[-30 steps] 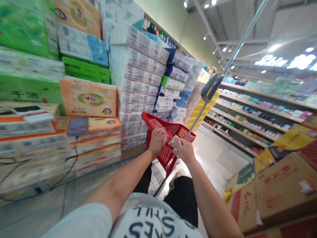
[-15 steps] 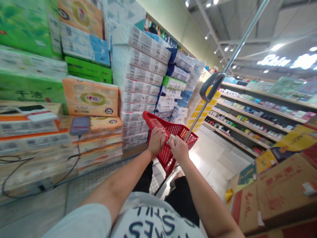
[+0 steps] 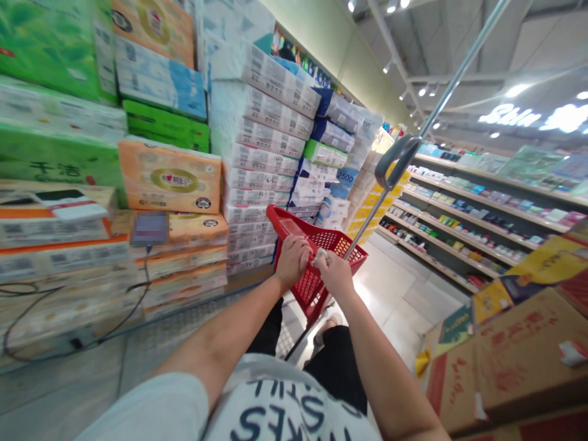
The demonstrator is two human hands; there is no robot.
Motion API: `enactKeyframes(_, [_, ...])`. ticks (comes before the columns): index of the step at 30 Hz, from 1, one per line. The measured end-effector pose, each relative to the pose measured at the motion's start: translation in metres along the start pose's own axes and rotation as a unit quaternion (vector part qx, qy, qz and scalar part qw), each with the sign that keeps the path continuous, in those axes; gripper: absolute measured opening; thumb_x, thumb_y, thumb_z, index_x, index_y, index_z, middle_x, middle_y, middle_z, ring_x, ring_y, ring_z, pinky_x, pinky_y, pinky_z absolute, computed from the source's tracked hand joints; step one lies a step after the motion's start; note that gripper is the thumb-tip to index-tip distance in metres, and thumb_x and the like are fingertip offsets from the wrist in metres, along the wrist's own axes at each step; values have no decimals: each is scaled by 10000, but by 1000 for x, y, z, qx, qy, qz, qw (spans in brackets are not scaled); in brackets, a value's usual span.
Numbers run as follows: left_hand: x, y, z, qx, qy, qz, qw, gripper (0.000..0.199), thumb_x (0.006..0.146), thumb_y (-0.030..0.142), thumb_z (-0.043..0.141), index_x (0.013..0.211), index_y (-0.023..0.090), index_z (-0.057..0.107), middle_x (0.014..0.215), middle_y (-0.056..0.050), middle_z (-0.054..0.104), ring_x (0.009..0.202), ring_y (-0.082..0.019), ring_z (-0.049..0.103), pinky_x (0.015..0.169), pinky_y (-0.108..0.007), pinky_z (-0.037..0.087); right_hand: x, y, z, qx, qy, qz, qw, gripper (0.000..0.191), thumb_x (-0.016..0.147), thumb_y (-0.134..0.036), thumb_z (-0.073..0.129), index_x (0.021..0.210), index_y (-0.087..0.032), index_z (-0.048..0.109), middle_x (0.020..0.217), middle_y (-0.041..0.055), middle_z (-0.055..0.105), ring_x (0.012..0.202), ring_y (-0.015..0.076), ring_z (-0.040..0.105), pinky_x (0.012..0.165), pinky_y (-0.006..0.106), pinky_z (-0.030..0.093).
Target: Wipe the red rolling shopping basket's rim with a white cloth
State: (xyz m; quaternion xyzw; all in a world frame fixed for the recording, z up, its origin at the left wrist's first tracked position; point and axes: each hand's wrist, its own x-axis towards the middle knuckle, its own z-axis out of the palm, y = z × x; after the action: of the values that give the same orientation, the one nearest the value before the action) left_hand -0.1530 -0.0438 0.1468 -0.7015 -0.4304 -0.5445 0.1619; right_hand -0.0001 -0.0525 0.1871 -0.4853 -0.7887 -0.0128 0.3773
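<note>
The basket is red with perforations; the cloth is off-white.

Pale short-sleeved T-shirt with bold dark lettering across the front, black trousers, light-coloured footwear.

Left hand curls over the red basket at six o'clock, right hand pinches crumpled pale cloth beside it at five, grey-gripped metal pole slants toward two, packaged stacks fill nine, stocked shelves sit at three, cartons at four.
</note>
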Motion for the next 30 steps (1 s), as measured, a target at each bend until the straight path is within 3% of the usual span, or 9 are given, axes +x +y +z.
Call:
enactKeyframes(3, [-1,2,1,-3,1,5,1000,272,930,218,313,894,220,583,991,-33,611,1130,-195,465,1111,-470,256,1,1,2,-2,22,1,1000,273,896,-346,434,754,-199,614,622,12,600,615,155,565,616,253,435])
enactKeyframes(8, [-3,4,0,1,-7,1,1000,274,929,226,318,894,222,589,1011,-34,612,1144,-195,457,1113,-465,259,-32,19,26,73,196,-169,963,300,906,-229,426,1162,-163,569,1082,132,636,1039,224,580,896,411,472])
enactKeyframes(11, [-2,2,0,5,-10,-2,1000,290,931,225,308,897,226,595,1016,-31,614,1152,-191,455,1119,-454,252,-48,25,27,36,191,-242,951,412,885,-155,455,1291,-209,497,1289,136,542,1234,254,479,998,495,421])
enactKeyframes(14, [-1,-3,0,6,-9,7,1000,295,932,228,307,905,225,601,1017,-31,619,1145,-192,459,1123,-453,245,-53,25,14,11,154,-283,947,463,868,-109,469,1312,-241,488,1369,119,484,1311,272,407,1038,528,394])
enactKeyframes(17, [0,-4,1,6,-10,16,1000,298,935,228,306,910,219,603,1017,-32,622,1143,-193,461,1125,-457,244,-44,21,-7,53,162,-270,948,468,858,-91,493,1298,-250,492,1308,103,539,1254,234,478,1005,460,457])
enactKeyframes(21, [0,0,1,5,-12,-3,1000,301,938,221,304,896,221,602,1011,-28,621,1146,-191,464,1128,-456,242,-30,13,-26,99,292,-185,933,328,839,-123,542,1151,-223,545,1310,124,503,1219,235,502,975,457,476])
enactKeyframes(23, [-1,2,1,4,-14,-5,1000,296,939,225,308,898,221,601,1019,-28,618,1155,-192,460,1128,-458,241,-31,9,-23,95,270,-181,941,232,833,-177,573,1062,-211,554,1316,135,491,1240,251,478,982,474,459])
enactKeyframes(26, [-1,1,2,4,-13,1,1000,294,940,235,306,909,221,598,1025,-33,617,1160,-197,457,1125,-470,248,-40,6,-9,90,131,-199,967,185,842,-269,584,1011,-203,554,1274,133,539,1229,252,481,993,469,432])
enactKeyframes(30, [-1,-3,4,0,-1,13,1000,292,936,242,303,908,217,593,1012,-42,621,1144,-201,466,1117,-473,262,-33,3,-8,124,51,-107,985,165,863,-355,545,911,-198,563,1040,90,647,953,195,606,826,333,485])
